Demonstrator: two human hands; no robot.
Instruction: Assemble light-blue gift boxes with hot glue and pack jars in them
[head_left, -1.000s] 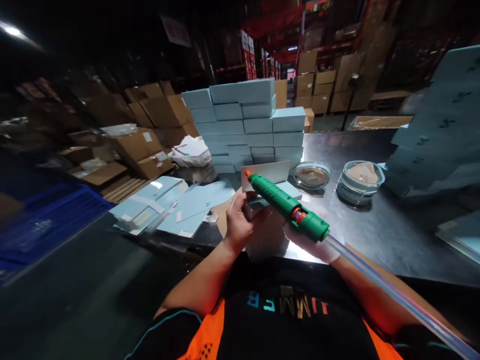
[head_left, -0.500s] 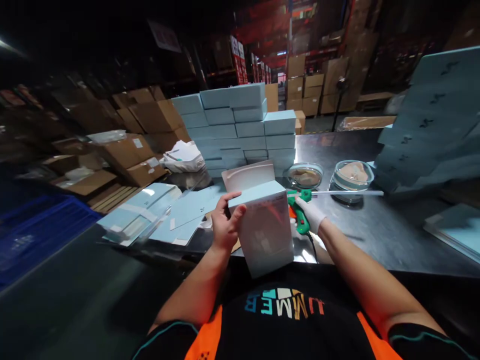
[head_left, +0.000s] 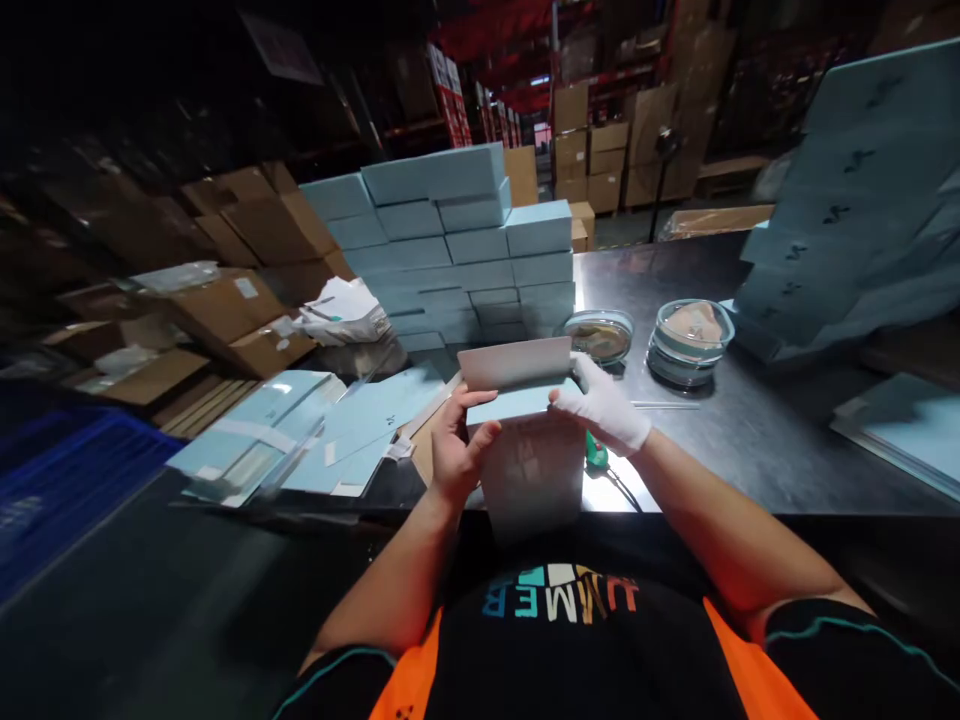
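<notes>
A light blue and pale box [head_left: 531,470] stands tilted at the table's front edge, its flap [head_left: 517,362] raised at the back. My bare left hand [head_left: 459,445] grips its left upper corner, thumb on the near face and fingers over the top. At the right upper corner, my right hand [head_left: 606,405] in a white glove holds the box, thumb on the top edge and fingers by the flap. Behind and below the gloved hand lies a green glue gun [head_left: 596,452] on the table, partly hidden, with its cord and a glue stick [head_left: 666,405] showing.
Stacked blue boxes [head_left: 472,245] rise behind, with another tall stack [head_left: 840,210] at right. Two round glass dishes [head_left: 600,337] [head_left: 688,345] stand on the metal table [head_left: 757,430]. Flat blue sheets [head_left: 375,430] lie left; a blue crate [head_left: 67,470] sits on the floor.
My right hand has let go of the glue gun, which now lies on the table, and has taken the box's right upper corner. My left hand keeps its grip on the box.
</notes>
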